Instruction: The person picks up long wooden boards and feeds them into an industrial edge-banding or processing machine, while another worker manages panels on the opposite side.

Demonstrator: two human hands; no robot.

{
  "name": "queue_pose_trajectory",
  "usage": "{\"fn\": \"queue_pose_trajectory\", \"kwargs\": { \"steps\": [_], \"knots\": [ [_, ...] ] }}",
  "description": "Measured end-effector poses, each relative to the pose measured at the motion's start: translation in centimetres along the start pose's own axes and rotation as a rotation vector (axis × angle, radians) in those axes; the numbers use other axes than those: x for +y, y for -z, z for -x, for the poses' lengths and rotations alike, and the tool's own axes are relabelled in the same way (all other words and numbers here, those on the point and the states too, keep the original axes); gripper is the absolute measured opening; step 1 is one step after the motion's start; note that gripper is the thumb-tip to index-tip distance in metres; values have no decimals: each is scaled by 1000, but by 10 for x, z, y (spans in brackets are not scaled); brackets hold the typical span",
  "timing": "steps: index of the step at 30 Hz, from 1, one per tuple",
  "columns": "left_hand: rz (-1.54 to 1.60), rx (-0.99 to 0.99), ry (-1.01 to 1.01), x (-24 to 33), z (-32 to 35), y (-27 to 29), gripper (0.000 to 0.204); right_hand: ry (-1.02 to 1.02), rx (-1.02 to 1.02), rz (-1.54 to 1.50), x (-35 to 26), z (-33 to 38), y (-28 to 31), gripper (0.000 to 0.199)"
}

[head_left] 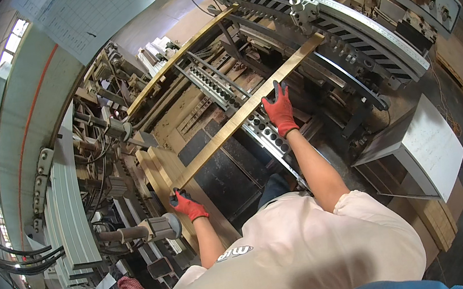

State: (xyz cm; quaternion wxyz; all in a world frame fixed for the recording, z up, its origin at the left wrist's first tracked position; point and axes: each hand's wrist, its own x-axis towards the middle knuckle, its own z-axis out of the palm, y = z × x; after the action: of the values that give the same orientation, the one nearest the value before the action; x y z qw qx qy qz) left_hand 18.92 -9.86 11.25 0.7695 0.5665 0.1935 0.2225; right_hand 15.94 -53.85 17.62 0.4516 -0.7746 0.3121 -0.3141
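A long, narrow wooden strip (229, 128) lies slantwise across the machine in front of me, from near left to far right. My left hand (189, 205), in a red glove with dark fingertips, is closed on its near end. Farther along, my right hand (280, 112), gloved alike, grips the strip's near edge, beyond the middle. Some of its fingers are hidden from view. Under the strip runs a metal rail (269, 137) with a row of round black parts. Beyond it, a second wooden strip (151, 86) rests across the machine, apart from both hands.
Pale wooden boards (168, 161) are stacked beside my left hand. Clamp cylinders (157, 228) and cables crowd the left. A curved-looking metal beam (358, 33) borders the far right. A white open box (424, 148) stands at right, and a paper sheet (89, 16) hangs at top.
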Motion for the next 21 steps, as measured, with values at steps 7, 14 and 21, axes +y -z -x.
{"fn": "queue_pose_trajectory", "kwargs": {
  "steps": [7,14,21],
  "knots": [
    [-535,173,-337,-2,-4,7,27,8,-6,0,1,2,-4,75],
    [-1132,-572,-809,86,79,-83,72,-141,-11,-72,-9,2,0,80],
    [-1511,-823,-829,64,75,-128,78,-46,171,-273,-2,2,-2,76]
  ]
}}
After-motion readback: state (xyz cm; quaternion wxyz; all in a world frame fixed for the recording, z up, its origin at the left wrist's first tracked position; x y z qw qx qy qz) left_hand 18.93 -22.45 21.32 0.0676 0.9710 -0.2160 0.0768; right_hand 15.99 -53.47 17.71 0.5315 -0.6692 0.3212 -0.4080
